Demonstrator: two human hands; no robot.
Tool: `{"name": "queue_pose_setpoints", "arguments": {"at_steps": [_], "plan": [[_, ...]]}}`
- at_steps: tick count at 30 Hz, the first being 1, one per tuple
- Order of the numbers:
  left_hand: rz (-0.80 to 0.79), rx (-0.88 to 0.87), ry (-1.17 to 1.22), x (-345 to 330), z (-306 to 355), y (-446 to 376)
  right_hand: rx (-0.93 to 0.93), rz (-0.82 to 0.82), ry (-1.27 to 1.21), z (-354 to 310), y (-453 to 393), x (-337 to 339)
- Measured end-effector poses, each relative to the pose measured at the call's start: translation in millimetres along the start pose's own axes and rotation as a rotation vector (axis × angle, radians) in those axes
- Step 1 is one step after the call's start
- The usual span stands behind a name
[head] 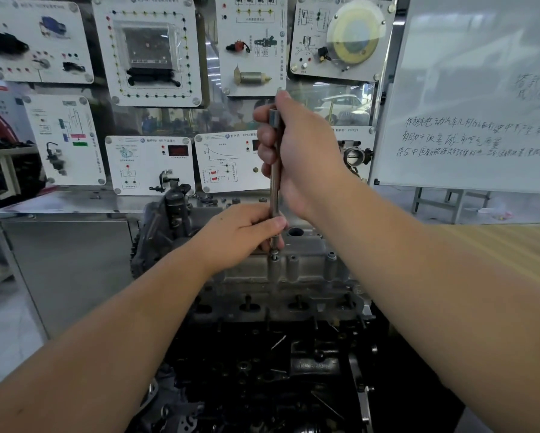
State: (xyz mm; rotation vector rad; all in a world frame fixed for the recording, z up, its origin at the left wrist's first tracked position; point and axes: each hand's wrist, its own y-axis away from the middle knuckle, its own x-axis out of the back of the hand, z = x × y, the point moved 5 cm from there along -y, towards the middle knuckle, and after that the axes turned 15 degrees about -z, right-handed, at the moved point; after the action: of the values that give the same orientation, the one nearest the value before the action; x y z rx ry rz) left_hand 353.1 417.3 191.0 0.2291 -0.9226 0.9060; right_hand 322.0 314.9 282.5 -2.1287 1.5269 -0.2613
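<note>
A: What are the hands doing?
B: Both hold one long, thin metal tool (pixel 275 192), which stands almost upright in the middle of the scene. The right hand (pixel 300 151) is the higher one, its fingers curled tightly around the upper part of the tool. The left hand (pixel 240 232) is lower down, with fingers and thumb curled round the shaft just above its bottom tip

A: Where does the tip rest?
B: On a small bolt (pixel 274 257) set in a raised boss along the near edge of a grey engine cylinder head (pixel 312 270). Just right of the left hand, a round hole (pixel 295 231) opens in the top of the head. The head sits on a dark engine block (pixel 262 370) that fills the near middle

A: And around it?
B: On the far wall behind the engine hang white training panels (pixel 146 51) carrying car parts and wiring diagrams. At the far right stands a whiteboard (pixel 481 89) covered in handwriting. A pale wooden tabletop (pixel 512 245) lies to the right of the engine, and a steel cabinet (pixel 68 260) stands to its left
</note>
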Motion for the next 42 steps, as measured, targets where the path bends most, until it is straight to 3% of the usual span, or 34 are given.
{"name": "queue_pose_setpoints", "arguments": {"at_steps": [8,16,25,33,42], "plan": [[0.043,0.064,-0.174,1,4,-3,0.197,0.088,-0.006,4,1,13],[0.020,0.046,-0.077,0,4,1,0.043,-0.018,-0.090,10,-5,16],[0.015,0.054,-0.037,-2,3,-1,0.194,-0.032,-0.026,11,-1,8],[0.025,0.071,-0.037,-3,0,-1,-0.113,-0.224,0.041,5,-9,-7],[0.010,0.125,-0.109,-2,4,-1,0.224,-0.020,0.042,9,-2,2]]}}
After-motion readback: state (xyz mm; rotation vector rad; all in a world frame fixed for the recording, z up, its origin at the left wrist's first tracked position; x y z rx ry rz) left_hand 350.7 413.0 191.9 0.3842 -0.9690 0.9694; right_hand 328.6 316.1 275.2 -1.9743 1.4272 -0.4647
